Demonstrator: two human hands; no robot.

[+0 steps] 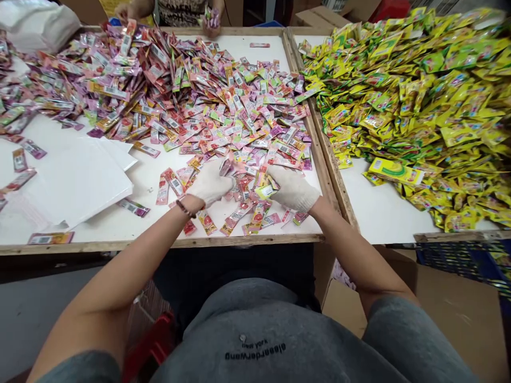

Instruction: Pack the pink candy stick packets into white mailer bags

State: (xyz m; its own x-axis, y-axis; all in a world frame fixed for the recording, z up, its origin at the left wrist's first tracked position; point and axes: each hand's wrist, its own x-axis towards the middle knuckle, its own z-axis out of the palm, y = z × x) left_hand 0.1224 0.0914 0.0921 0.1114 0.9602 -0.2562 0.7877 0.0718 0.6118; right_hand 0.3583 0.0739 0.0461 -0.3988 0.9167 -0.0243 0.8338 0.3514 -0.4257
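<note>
My left hand (212, 182), in a white glove, has its fingers closed round a few pink stick packets (227, 166). To the right, my gloved right hand (294, 187) grips a yellow-green stick packet (265, 191), perhaps with others hidden by the fingers. Both hands are at the near edge of a big heap of pink, orange and purple stick packets (227, 122). Below and between them, loose packets (239, 214) lie scattered on the white tabletop (154, 223).
A wooden divider (325, 143) separates the heap from a pile of yellow sachets (399, 96). White sheets (88, 175) lie at left, near a white bag (38, 21). Across the table, another person's hand (211, 24) holds packets. Cardboard boxes (459, 314) stand below right.
</note>
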